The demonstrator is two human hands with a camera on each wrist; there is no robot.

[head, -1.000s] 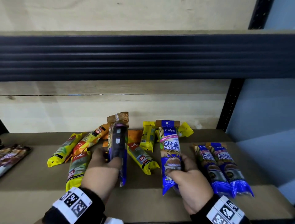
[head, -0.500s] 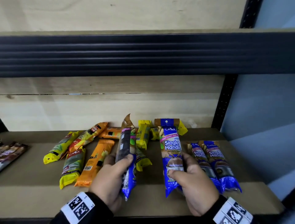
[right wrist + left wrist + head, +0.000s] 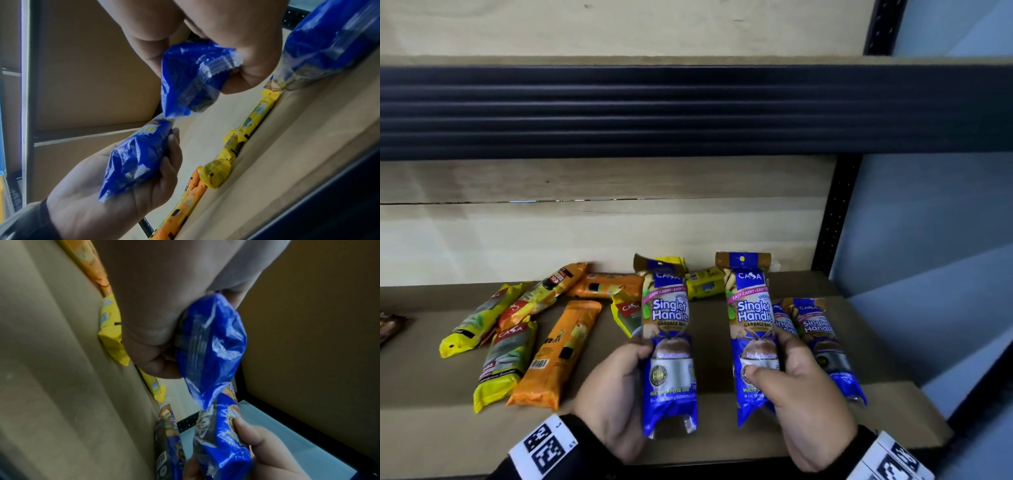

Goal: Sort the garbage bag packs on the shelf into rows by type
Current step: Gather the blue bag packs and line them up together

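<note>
Left hand point(image 3: 616, 387) grips blue pack point(image 3: 669, 346) | right hand point(image 3: 801, 387) grips second blue pack point(image 3: 753, 329)

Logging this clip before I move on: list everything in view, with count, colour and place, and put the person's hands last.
Blue plastic "Singlet Handle" garbage bag packs: four, blue. One held in the left hand, one in the right, two lying side by side at the shelf's right end.
Yellow plastic packs: at least five, yellow; three at left, others near the back wall.
Orange plastic packs: three, orange; one left of centre, two behind it.
Dark packs: count unclear, far left edge.
Brown board shelf: one, under everything.
Left hand: fingers curled round its pack.
Right hand: fingers curled round its pack.
</note>
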